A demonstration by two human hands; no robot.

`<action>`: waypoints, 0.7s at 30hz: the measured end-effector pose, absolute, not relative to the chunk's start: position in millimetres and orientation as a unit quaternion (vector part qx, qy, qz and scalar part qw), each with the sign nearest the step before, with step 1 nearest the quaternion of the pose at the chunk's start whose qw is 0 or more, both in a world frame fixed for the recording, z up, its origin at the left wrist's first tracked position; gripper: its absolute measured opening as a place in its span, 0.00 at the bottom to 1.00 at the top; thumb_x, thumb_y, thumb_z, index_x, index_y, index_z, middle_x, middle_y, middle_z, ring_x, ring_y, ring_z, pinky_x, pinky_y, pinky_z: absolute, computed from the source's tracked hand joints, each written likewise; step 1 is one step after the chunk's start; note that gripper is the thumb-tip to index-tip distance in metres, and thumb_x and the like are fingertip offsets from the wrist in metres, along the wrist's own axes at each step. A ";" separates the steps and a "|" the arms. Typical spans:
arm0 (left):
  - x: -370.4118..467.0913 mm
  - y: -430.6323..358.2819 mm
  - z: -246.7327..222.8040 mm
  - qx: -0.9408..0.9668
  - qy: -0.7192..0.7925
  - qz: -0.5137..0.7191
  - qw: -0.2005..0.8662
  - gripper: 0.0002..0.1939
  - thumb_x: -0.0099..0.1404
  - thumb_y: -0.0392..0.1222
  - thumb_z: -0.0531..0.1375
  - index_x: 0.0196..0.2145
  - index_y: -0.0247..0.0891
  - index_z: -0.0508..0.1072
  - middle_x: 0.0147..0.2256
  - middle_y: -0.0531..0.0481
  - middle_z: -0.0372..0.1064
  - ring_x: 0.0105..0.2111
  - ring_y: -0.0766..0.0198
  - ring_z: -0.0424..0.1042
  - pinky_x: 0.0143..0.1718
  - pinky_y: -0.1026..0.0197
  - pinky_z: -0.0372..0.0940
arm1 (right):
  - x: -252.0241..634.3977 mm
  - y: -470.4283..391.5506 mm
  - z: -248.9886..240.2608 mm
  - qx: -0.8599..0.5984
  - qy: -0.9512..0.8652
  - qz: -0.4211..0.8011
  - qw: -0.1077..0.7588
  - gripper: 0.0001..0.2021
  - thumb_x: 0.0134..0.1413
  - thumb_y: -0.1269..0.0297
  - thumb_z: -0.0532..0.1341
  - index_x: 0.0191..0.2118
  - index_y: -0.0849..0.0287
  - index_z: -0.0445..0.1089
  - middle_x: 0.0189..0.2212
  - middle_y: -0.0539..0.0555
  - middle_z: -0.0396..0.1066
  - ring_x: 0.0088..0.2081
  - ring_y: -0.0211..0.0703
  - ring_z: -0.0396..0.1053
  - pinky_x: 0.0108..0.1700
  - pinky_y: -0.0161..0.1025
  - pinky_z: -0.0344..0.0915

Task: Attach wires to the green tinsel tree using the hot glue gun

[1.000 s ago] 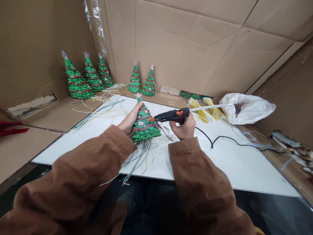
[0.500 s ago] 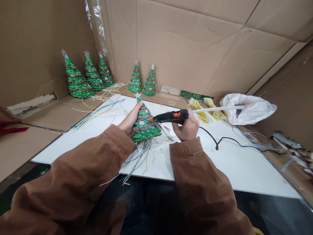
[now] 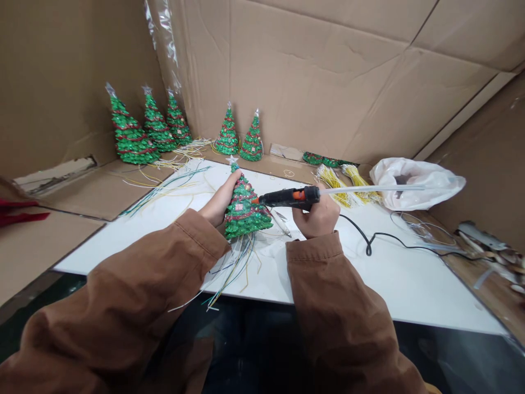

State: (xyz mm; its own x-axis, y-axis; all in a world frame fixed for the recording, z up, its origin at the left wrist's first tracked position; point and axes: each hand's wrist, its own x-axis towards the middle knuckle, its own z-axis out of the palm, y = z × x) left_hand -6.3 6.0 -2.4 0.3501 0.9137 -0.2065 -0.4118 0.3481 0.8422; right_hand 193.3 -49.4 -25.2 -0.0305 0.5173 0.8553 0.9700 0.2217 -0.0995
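Observation:
My left hand (image 3: 219, 202) is closed around the left side of a small green Christmas tree (image 3: 247, 213) with red garlands and a clear star on top. Thin green, white and yellow wires (image 3: 233, 268) hang from its base. My right hand (image 3: 320, 215) grips a black and orange hot glue gun (image 3: 289, 197), a long clear glue stick (image 3: 369, 189) sticking out of its back. The orange nozzle is at the tree's right side; whether it touches cannot be made out. Behind the nozzle, a pointed metal tool (image 3: 281, 223) lies on the white board (image 3: 361, 279).
Several finished-looking trees (image 3: 131, 137) stand along the cardboard walls (image 3: 320, 65). Bundles of yellow and white wires (image 3: 334, 180) lie beside a white plastic bag (image 3: 414, 180). A black cord (image 3: 394, 237) runs right across the board. Red fabric (image 3: 24, 213) lies at far left.
The glue gun and my right hand have shifted slightly right, and the nozzle sits a little farther right on the tree. My left hand keeps its hold.

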 end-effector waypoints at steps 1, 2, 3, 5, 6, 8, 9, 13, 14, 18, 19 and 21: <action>-6.5 6.3 -3.0 0.364 0.341 0.448 0.742 0.20 0.62 0.53 0.55 0.20 0.38 0.64 0.13 0.55 0.61 0.11 0.70 0.61 0.13 0.67 0.58 | 193.2 -49.6 -25.2 -0.561 -0.662 -0.276 0.412 0.09 0.48 0.62 0.53 0.36 0.59 0.63 0.28 0.57 0.66 0.31 0.47 0.68 0.31 0.41 0.64; -6.8 6.8 -3.8 0.371 0.332 0.447 0.743 0.20 0.62 0.53 0.54 0.19 0.38 0.64 0.13 0.55 0.60 0.11 0.70 0.60 0.13 0.67 0.58 | 193.1 -49.9 -25.1 -0.563 -0.661 -0.278 0.411 0.09 0.48 0.62 0.53 0.35 0.58 0.63 0.28 0.56 0.66 0.30 0.47 0.68 0.31 0.41 0.64; -7.0 7.3 -4.5 0.375 0.325 0.445 0.745 0.20 0.62 0.53 0.54 0.19 0.38 0.63 0.13 0.55 0.60 0.11 0.71 0.59 0.13 0.67 0.58 | 192.8 -50.1 -25.0 -0.565 -0.659 -0.279 0.410 0.09 0.48 0.62 0.53 0.35 0.58 0.63 0.28 0.56 0.66 0.30 0.47 0.68 0.31 0.41 0.63; -7.4 8.3 -5.7 0.375 0.323 0.445 0.746 0.20 0.63 0.53 0.54 0.18 0.38 0.63 0.12 0.55 0.59 0.10 0.71 0.58 0.12 0.67 0.57 | 192.2 -50.8 -24.5 -0.562 -0.658 -0.284 0.413 0.08 0.48 0.62 0.53 0.35 0.58 0.63 0.28 0.56 0.66 0.30 0.46 0.68 0.31 0.41 0.63; -7.5 8.5 -6.0 0.376 0.321 0.445 0.746 0.21 0.63 0.52 0.54 0.18 0.38 0.63 0.12 0.56 0.59 0.10 0.71 0.58 0.13 0.67 0.57 | 191.9 -51.2 -24.2 -0.558 -0.658 -0.286 0.417 0.08 0.48 0.62 0.53 0.35 0.58 0.63 0.27 0.56 0.66 0.29 0.46 0.68 0.31 0.41 0.63; -7.6 8.6 -5.8 0.377 0.322 0.446 0.745 0.21 0.63 0.52 0.54 0.18 0.38 0.62 0.12 0.56 0.60 0.10 0.72 0.58 0.13 0.68 0.58 | 191.5 -51.8 -23.6 -0.552 -0.660 -0.285 0.422 0.08 0.48 0.62 0.53 0.35 0.58 0.63 0.27 0.56 0.66 0.29 0.46 0.68 0.30 0.41 0.63; -7.6 8.4 -5.4 0.378 0.324 0.446 0.744 0.21 0.63 0.52 0.53 0.18 0.38 0.62 0.13 0.56 0.60 0.10 0.71 0.58 0.13 0.68 0.58 | 191.4 -52.0 -23.3 -0.554 -0.660 -0.281 0.422 0.08 0.48 0.62 0.53 0.35 0.58 0.63 0.27 0.56 0.66 0.29 0.46 0.68 0.30 0.41 0.63; -7.7 7.2 -3.9 0.377 0.324 0.450 0.742 0.21 0.64 0.52 0.53 0.18 0.38 0.62 0.12 0.56 0.59 0.10 0.71 0.59 0.13 0.68 0.58 | 192.0 -51.9 -22.9 -0.573 -0.659 -0.263 0.410 0.08 0.47 0.61 0.53 0.35 0.57 0.63 0.27 0.55 0.66 0.30 0.47 0.68 0.31 0.41 0.64; -7.8 7.1 -3.8 0.376 0.320 0.449 0.744 0.21 0.64 0.51 0.53 0.18 0.38 0.62 0.12 0.56 0.59 0.10 0.71 0.59 0.14 0.68 0.59 | 192.3 -51.7 -23.1 -0.574 -0.660 -0.261 0.410 0.08 0.47 0.61 0.53 0.35 0.57 0.63 0.27 0.55 0.66 0.30 0.47 0.68 0.31 0.41 0.64; -8.0 7.7 -5.1 0.373 0.322 0.446 0.747 0.20 0.63 0.52 0.54 0.18 0.38 0.63 0.12 0.56 0.60 0.10 0.71 0.59 0.13 0.68 0.58 | 193.4 -50.9 -24.9 -0.566 -0.666 -0.255 0.414 0.09 0.47 0.61 0.54 0.36 0.58 0.62 0.27 0.56 0.67 0.31 0.48 0.68 0.31 0.42 0.64; -7.9 8.0 -5.3 0.374 0.323 0.444 0.747 0.20 0.63 0.52 0.54 0.18 0.38 0.63 0.12 0.56 0.59 0.10 0.71 0.58 0.13 0.68 0.57 | 193.5 -50.7 -25.4 -0.564 -0.666 -0.258 0.415 0.09 0.47 0.62 0.54 0.36 0.58 0.62 0.27 0.56 0.67 0.31 0.48 0.69 0.31 0.42 0.64; -7.8 8.1 -5.4 0.379 0.321 0.441 0.747 0.21 0.63 0.52 0.53 0.18 0.38 0.62 0.12 0.56 0.58 0.10 0.71 0.57 0.12 0.68 0.55 | 193.5 -50.2 -26.1 -0.555 -0.664 -0.277 0.417 0.09 0.47 0.62 0.54 0.36 0.58 0.62 0.27 0.55 0.67 0.31 0.47 0.69 0.31 0.41 0.64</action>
